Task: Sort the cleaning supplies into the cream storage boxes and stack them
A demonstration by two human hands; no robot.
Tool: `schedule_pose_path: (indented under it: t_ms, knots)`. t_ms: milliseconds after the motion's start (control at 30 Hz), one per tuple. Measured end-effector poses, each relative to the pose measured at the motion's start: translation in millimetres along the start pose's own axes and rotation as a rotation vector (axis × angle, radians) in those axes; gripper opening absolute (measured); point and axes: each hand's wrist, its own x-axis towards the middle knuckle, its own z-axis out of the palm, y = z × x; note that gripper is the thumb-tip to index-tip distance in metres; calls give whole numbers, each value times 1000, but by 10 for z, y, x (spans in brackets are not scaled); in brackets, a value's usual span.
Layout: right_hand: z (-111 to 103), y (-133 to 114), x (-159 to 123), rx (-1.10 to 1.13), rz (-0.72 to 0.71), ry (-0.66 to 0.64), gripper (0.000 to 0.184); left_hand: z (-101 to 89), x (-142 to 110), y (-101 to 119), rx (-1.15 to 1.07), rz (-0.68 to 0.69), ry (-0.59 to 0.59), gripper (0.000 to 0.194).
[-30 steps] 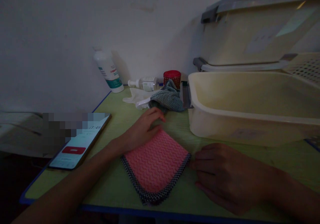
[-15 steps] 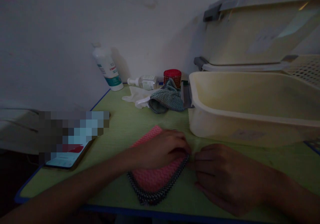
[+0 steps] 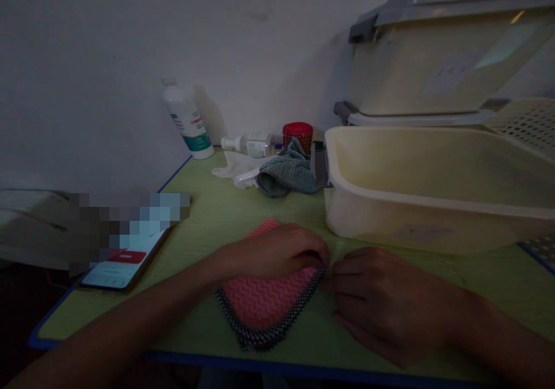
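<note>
A folded pink cleaning cloth [image 3: 273, 299] with a black-and-white checked edging lies on the table. Across its upper part reaches my left hand [image 3: 281, 250], its fingers curled and pinching the cloth's right-hand edge. Just to the right, apart from most of the cloth, rests my right hand [image 3: 384, 299], back upward with the fingers bent under. Its fingertips come close to the pinched corner; whatever they hold, if anything, is hidden.
An open cream bin [image 3: 416, 227] stands at the right, lidded boxes [image 3: 416, 71] behind. Along the wall are a crumpled grey-green cloth [image 3: 290, 172], a lying pump bottle [image 3: 258, 144], a red container [image 3: 298, 137] and a white bottle [image 3: 188, 123]. A phone [image 3: 117, 273] lies left.
The view has shifted slightly. My left hand's fingers have curled a little further down at the cloth's edge; the cloth and my right hand stay in nearly the same places.
</note>
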Motion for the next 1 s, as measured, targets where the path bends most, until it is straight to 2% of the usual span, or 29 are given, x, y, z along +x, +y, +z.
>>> schedule_pose_path:
  t_ms: [333,433,533,667,867,1000]
  knots:
    - [6,8,-1,38,-1,10,23,16,10,-27,-75,-4,-2,18]
    - [15,12,-6,30,2,8,21,47,0,-25,-43,17,37,13]
    - [21,14,-6,15,5,9,20,111,-29,-20,105,34,108,7]
    - [14,14,7,2,-7,21,21,202,-91,3,445,40,204,15]
    - [-3,11,20,-30,-18,17,22,262,-178,78,771,90,272,17]
    - [-15,28,33,-23,-28,24,22,269,-186,120,898,167,248,19]
